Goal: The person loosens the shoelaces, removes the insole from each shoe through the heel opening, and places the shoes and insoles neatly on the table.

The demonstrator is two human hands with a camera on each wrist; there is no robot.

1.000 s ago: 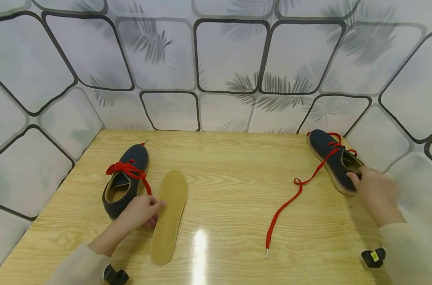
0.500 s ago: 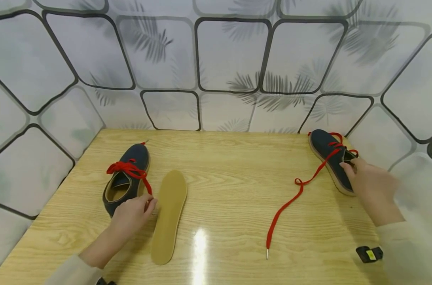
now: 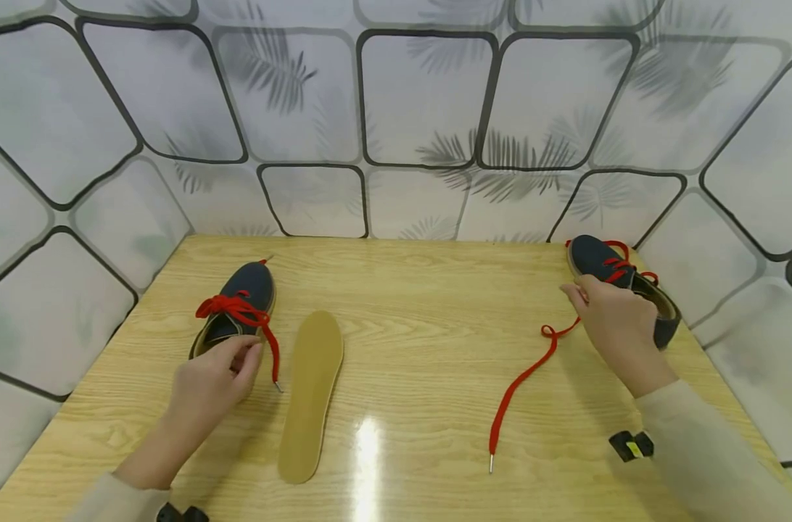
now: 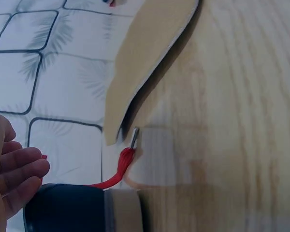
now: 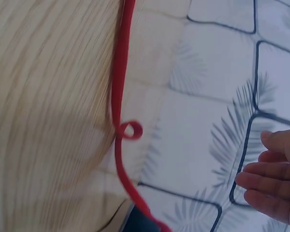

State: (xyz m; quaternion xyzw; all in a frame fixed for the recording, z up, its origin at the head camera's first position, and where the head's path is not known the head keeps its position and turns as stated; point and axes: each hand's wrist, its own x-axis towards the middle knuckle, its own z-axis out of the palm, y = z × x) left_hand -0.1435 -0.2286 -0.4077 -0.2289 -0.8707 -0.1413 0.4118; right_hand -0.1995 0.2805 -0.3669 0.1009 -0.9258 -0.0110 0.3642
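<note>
My left hand (image 3: 216,380) hovers over the heel of a navy shoe (image 3: 248,283) with a red bow at the left. Its fingers (image 4: 26,169) are loosely bent, with nothing seen held between them. From that shoe a red lace end (image 3: 275,355) hangs down, metal tip on the table. A tan insole (image 3: 311,399) lies flat just right of it. Over the other navy shoe (image 3: 592,254), at the right, is my right hand (image 3: 618,330), partly covering the shoe's side. The right fingers (image 5: 268,179) are relaxed and hold nothing.
The right shoe's long red shoelace (image 3: 516,384) trails forward across the wooden table (image 3: 422,312), with a small loop (image 5: 130,129) in it. Patterned white walls (image 3: 422,101) enclose the table at the back and both sides.
My left hand has moved off the lace end near the insole, back over the left shoe's heel. My right hand has left the right shoe's heel opening and moved leftward.
</note>
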